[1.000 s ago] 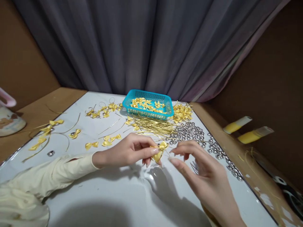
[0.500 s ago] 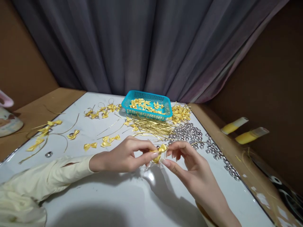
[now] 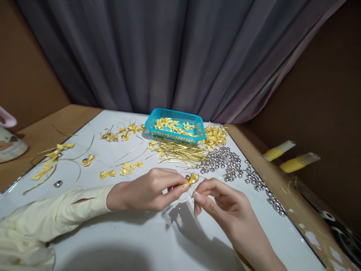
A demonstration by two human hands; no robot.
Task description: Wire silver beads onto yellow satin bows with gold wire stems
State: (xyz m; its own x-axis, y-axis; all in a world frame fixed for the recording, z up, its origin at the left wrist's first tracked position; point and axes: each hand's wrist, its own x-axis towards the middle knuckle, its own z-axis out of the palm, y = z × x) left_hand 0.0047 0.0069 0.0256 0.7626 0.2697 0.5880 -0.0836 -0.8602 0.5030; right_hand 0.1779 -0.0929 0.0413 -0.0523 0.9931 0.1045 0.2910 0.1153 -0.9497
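Over the middle of the white table [image 3: 141, 233], my left hand [image 3: 158, 188] pinches a yellow ribbon bow [image 3: 193, 178], whose right loop sticks out past the fingertips. A small silver bell-like piece [image 3: 187, 177] shows beside the bow. Just to the right, my right hand [image 3: 217, 199] has its thumb and index fingertips pressed together, close to the bow but apart from its loop. Whether a thin wire lies between those fingertips is too small to make out.
A blue basket [image 3: 175, 136] holds yellow bows. Gold wires [image 3: 183, 151], silver pieces [image 3: 224, 158] and a bow pile [image 3: 216, 135] lie near it. Loose bows [image 3: 107, 174] lie left. Two yellow tubes [image 3: 299, 162] are at right, a mug [image 3: 11, 146] at far left.
My right fingers have come away from the bow and closed together. My left hand has tilted the bow, so its loop now points up and right.
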